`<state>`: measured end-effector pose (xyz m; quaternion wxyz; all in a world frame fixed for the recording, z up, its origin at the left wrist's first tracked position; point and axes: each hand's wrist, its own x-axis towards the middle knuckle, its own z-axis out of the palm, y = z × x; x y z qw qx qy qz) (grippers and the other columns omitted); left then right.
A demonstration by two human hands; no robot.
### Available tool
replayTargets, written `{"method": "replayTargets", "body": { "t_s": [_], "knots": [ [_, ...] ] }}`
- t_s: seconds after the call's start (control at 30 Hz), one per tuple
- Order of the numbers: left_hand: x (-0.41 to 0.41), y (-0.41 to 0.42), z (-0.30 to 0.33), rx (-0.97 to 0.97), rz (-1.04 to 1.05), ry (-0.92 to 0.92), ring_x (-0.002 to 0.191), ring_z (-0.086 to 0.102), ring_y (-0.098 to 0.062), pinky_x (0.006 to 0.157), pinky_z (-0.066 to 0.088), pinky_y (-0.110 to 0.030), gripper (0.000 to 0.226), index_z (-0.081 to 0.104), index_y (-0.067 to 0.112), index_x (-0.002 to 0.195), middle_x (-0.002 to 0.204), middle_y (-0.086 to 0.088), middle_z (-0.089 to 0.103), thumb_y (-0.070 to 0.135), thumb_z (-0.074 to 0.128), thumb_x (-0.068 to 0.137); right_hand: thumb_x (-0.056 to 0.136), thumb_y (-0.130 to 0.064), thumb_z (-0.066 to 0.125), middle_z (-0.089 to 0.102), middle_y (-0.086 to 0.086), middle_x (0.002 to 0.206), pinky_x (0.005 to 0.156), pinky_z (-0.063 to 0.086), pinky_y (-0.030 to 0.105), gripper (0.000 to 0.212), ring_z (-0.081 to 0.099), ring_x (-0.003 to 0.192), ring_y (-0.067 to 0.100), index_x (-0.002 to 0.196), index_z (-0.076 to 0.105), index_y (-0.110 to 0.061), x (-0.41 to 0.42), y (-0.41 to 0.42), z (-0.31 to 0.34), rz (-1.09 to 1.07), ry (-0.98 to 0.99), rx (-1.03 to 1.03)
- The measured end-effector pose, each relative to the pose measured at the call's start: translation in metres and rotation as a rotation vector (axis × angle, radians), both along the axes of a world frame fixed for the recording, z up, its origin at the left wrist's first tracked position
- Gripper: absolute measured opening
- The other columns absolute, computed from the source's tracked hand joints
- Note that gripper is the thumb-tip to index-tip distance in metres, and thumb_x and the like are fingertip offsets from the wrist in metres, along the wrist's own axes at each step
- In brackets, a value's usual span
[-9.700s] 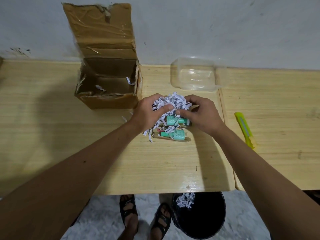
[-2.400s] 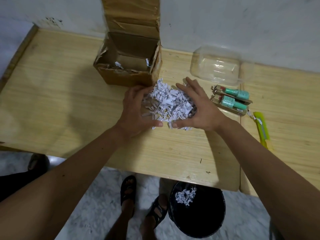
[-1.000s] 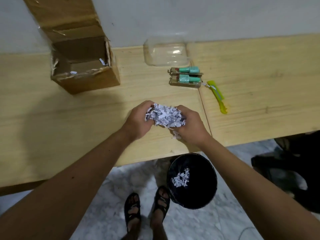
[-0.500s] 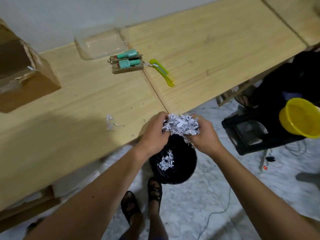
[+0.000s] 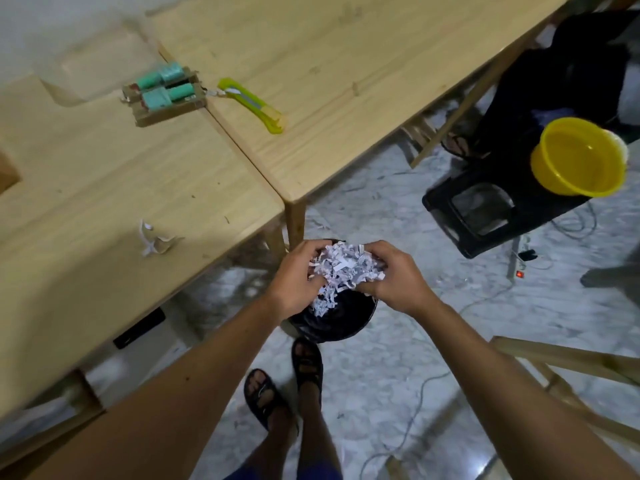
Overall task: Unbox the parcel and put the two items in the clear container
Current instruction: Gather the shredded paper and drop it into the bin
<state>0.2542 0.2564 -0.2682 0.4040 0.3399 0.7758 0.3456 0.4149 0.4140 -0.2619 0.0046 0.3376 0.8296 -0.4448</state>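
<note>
Two green items in brown card packs (image 5: 165, 91) lie side by side on the wooden table (image 5: 104, 174), beside the clear container (image 5: 93, 69), which is blurred at the far left. My left hand (image 5: 296, 277) and my right hand (image 5: 391, 275) together cup a wad of shredded white paper (image 5: 346, 268) over a black bin (image 5: 332, 317) on the floor, off the table's front edge. Some shreds hang down into the bin. Only a corner of the cardboard parcel box (image 5: 7, 171) shows at the left edge.
A yellow-green box cutter (image 5: 252, 105) lies right of the packs. A few paper scraps (image 5: 152, 239) sit on the table. A yellow bowl (image 5: 578, 157) rests on a black stool at the right. Cables run across the marble floor; my sandalled feet (image 5: 287, 382) stand below the bin.
Both hands carried the shredded paper from the table top down past its edge and now hold it lower, right over the bin. The view swung right, pushing the box almost out of frame.
</note>
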Motion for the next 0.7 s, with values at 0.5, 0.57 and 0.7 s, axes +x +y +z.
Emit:
{"method": "replayTargets", "body": {
  "t_s": [0.5, 0.57, 0.7],
  "knots": [
    [-0.012, -0.008, -0.003, 0.057, 0.036, -0.082, 0.121, 0.061, -0.01, 0.088, 0.052, -0.012, 0.053, 0.057, 0.02, 0.143, 0.138, 0.005, 0.06, 0.007, 0.075, 0.095, 0.074, -0.022, 0.093, 0.069, -0.01, 0.115, 0.088, 0.057, 0.035, 0.046, 0.066, 0.105, 0.01, 0.116, 0.074, -0.025, 0.001, 0.0, -0.003, -0.037, 0.078, -0.04],
    [-0.015, -0.01, 0.001, 0.082, 0.042, -0.071, 0.126, 0.06, -0.008, 0.097, 0.057, -0.026, 0.052, 0.058, 0.022, 0.142, 0.139, 0.006, 0.062, 0.008, 0.076, 0.094, 0.075, -0.022, 0.092, 0.07, -0.01, 0.114, 0.088, 0.058, 0.035, 0.043, 0.067, 0.102, 0.009, 0.115, 0.074, -0.025, -0.004, -0.001, 0.004, -0.034, 0.089, -0.043],
    [-0.029, -0.016, 0.023, 0.109, 0.061, -0.04, 0.12, 0.063, -0.011, 0.098, 0.055, -0.027, 0.051, 0.059, 0.025, 0.142, 0.135, 0.013, 0.061, 0.011, 0.075, 0.096, 0.078, -0.019, 0.09, 0.071, -0.009, 0.111, 0.087, 0.057, 0.033, 0.035, 0.07, 0.097, 0.01, 0.11, 0.076, -0.024, -0.022, -0.004, 0.024, -0.027, 0.138, -0.027]
  ]
}}
